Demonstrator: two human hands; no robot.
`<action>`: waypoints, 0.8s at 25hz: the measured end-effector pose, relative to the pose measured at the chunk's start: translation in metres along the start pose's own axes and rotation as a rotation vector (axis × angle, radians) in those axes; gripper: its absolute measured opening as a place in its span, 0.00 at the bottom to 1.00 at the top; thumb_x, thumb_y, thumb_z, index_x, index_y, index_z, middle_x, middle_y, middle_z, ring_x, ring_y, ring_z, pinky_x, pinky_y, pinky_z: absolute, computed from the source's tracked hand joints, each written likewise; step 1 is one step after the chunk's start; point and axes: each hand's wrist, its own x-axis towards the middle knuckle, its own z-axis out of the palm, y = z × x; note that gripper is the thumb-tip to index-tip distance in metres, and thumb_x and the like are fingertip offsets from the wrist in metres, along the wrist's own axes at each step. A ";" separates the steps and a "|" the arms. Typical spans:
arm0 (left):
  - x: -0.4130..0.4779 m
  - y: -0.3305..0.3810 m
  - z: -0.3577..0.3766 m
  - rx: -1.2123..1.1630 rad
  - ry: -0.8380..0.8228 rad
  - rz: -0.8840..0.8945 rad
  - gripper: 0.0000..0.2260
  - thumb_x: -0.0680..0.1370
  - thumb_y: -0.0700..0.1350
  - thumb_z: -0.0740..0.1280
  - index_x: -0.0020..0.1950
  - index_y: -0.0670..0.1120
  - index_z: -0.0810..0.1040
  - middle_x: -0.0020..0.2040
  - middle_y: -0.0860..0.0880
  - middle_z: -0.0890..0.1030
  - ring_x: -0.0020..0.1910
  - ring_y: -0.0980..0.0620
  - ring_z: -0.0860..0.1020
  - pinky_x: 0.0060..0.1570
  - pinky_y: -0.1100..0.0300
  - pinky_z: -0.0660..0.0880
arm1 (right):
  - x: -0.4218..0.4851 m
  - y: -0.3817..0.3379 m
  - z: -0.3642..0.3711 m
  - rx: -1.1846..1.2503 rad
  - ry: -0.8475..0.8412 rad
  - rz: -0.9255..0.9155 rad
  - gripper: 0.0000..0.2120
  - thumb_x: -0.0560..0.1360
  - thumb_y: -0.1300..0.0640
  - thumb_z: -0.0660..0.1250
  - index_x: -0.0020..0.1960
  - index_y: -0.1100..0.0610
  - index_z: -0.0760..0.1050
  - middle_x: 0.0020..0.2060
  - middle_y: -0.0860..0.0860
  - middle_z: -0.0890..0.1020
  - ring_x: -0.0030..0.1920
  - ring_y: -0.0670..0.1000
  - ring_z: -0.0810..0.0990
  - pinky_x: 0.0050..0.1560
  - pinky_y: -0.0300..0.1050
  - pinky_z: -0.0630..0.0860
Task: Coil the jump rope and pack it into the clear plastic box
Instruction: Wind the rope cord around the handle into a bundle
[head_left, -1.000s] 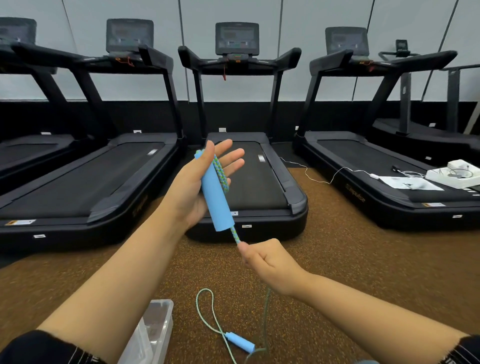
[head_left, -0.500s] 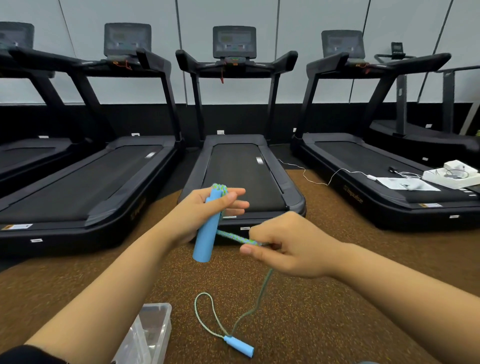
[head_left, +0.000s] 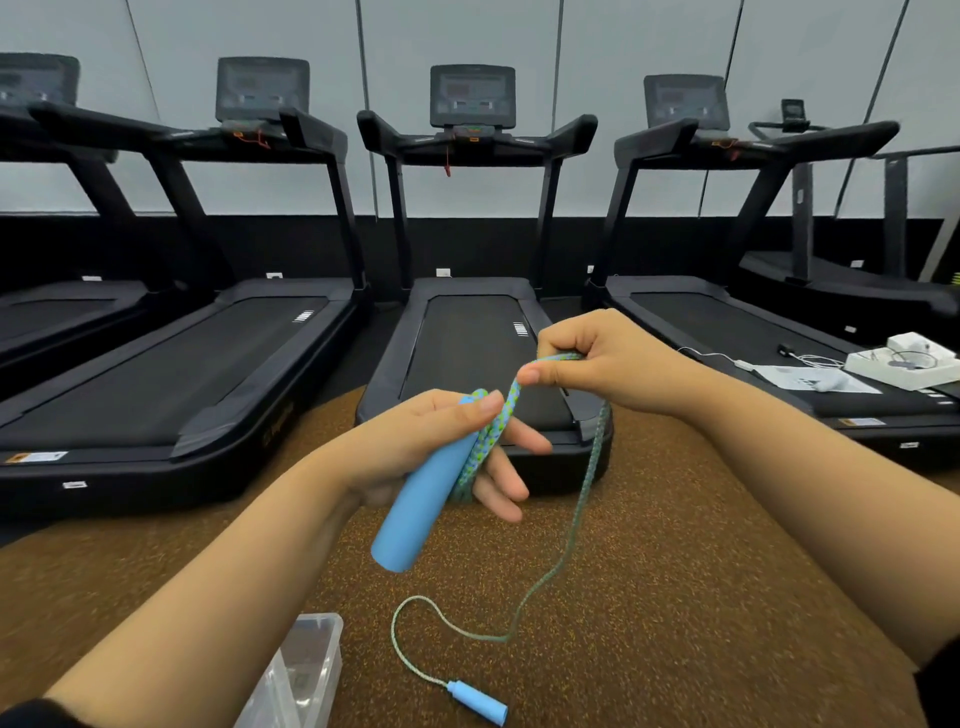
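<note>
My left hand (head_left: 415, 447) grips a light blue foam handle (head_left: 421, 506) tilted down-left, with strands of the blue-green braided rope (head_left: 485, 441) laid along it under my thumb. My right hand (head_left: 597, 364) pinches the rope just above and to the right of the handle's top. From there the rope (head_left: 582, 512) hangs down to the floor, loops, and ends at the second blue handle (head_left: 478, 702) lying on the brown floor. The clear plastic box (head_left: 306, 670) sits open at the bottom left, partly behind my left forearm.
Several black treadmills (head_left: 478, 332) stand in a row ahead on the speckled brown floor (head_left: 701, 597). A white box with cables and a paper sheet (head_left: 904, 366) rests on the right treadmill's deck.
My right hand has risen from below the handle to above its top, carrying the rope up alongside it. The left hand tilted the handle and now pins the strands with its thumb.
</note>
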 end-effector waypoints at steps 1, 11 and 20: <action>-0.001 0.002 0.001 -0.037 -0.025 0.017 0.24 0.66 0.63 0.71 0.50 0.45 0.84 0.34 0.44 0.85 0.35 0.46 0.85 0.50 0.51 0.79 | 0.003 0.002 0.004 0.052 0.008 0.010 0.24 0.68 0.43 0.68 0.32 0.65 0.70 0.24 0.45 0.65 0.26 0.42 0.63 0.30 0.32 0.61; 0.000 0.009 0.002 -0.435 -0.162 0.238 0.30 0.68 0.62 0.68 0.62 0.43 0.79 0.42 0.48 0.86 0.37 0.52 0.85 0.47 0.54 0.81 | 0.003 0.027 0.056 0.402 0.010 0.140 0.30 0.64 0.27 0.60 0.24 0.54 0.69 0.19 0.47 0.66 0.21 0.43 0.61 0.25 0.33 0.60; 0.001 0.033 0.002 -0.532 0.201 0.486 0.31 0.70 0.61 0.58 0.62 0.41 0.76 0.41 0.49 0.87 0.29 0.58 0.83 0.32 0.65 0.80 | -0.032 0.054 0.127 0.443 -0.106 0.294 0.26 0.78 0.42 0.57 0.24 0.51 0.60 0.19 0.43 0.61 0.23 0.45 0.57 0.29 0.41 0.57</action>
